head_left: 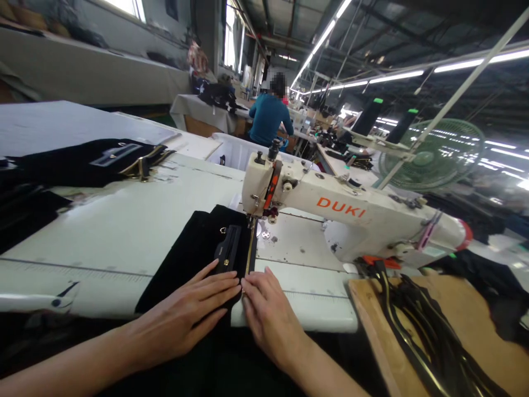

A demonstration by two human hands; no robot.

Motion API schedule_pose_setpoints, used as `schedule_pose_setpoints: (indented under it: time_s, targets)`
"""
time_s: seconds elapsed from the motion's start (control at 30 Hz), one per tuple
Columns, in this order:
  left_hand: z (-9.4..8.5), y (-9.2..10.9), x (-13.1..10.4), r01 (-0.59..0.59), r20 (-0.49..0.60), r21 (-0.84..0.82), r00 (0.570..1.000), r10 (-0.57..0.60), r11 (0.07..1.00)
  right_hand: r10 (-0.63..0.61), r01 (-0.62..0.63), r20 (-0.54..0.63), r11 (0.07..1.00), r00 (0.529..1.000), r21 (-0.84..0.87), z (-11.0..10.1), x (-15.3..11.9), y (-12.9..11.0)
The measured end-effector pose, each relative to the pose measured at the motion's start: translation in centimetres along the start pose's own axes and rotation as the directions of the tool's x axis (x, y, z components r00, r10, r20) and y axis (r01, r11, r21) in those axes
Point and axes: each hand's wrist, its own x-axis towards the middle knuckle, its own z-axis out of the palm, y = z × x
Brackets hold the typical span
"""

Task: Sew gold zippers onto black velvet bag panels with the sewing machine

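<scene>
A black fabric panel (185, 248) lies on the pale sewing table, its right edge running under the needle of a white sewing machine (306, 198). On the panel sits a black patch (229, 248) with gold-coloured hardware. A black zipper tape (250, 251) with gold teeth lies along the panel's right edge. My left hand (198, 300) rests on the panel below the patch, fingers stretched out and flat. At the zipper's near end, the fingers of my right hand (264, 303) are pinched together on the tape.
Black panels with a gold zipper (142, 165) lie at the left. More zipper tapes (417, 325) are heaped on a wooden board (363, 298) at the right. A green fan (432, 154) and thread cones (367, 117) stand behind the machine. A person in teal (268, 118) sits farther back.
</scene>
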Motion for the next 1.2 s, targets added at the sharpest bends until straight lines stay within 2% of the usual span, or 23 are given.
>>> schedule_pose_setpoints:
  time_s: [0.13, 0.23, 0.37, 0.6, 0.73, 0.97, 1.07, 1.2]
  targets:
    - [-1.8, 0.3, 0.8, -0.038, -0.009, -0.014, 0.999, 0.038, 0.999, -0.054, 0.054, -0.059, 0.998, 0.997, 0.007, 0.4, 0.4, 0.6]
    - [-2.6, -0.2, 0.8, -0.070, -0.013, 0.051, 0.997, 0.071, 0.996, -0.111, 0.109, -0.112, 0.994, 0.987, -0.025, 1.0, 0.9, 1.3]
    - [-2.4, -1.9, 0.6, -0.108, -0.042, 0.099, 0.993, 0.113, 0.989, -0.178, 0.164, -0.191, 0.983, 0.965, -0.087, 1.8, 1.9, 2.5]
    - [-2.2, -4.5, 1.2, -0.049, -0.065, -0.035, 0.997, 0.047, 0.998, -0.187, 0.163, -0.243, 0.980, 0.952, -0.117, 2.4, 3.9, 4.3]
    - [-2.6, -5.6, 2.2, -0.036, 0.012, -0.042, 0.999, 0.037, 0.998, -0.182, 0.161, -0.244, 0.981, 0.952, -0.104, 2.6, 4.7, 5.5]
    - [-4.7, -6.6, 4.9, -0.003, 0.137, -0.122, 0.990, 0.020, 0.993, -0.194, 0.172, -0.209, 0.978, 0.958, -0.122, 2.3, 6.4, 7.0]
    - [-4.8, -7.3, 5.6, 0.018, 0.163, -0.138, 0.987, 0.004, 0.990, -0.214, 0.182, -0.237, 0.972, 0.948, -0.150, 2.2, 7.2, 7.7]
    - [-4.4, -8.9, 6.3, 0.005, 0.199, -0.168, 0.980, 0.029, 0.986, -0.212, 0.177, -0.214, 0.969, 0.954, -0.171, 2.0, 8.2, 8.5]
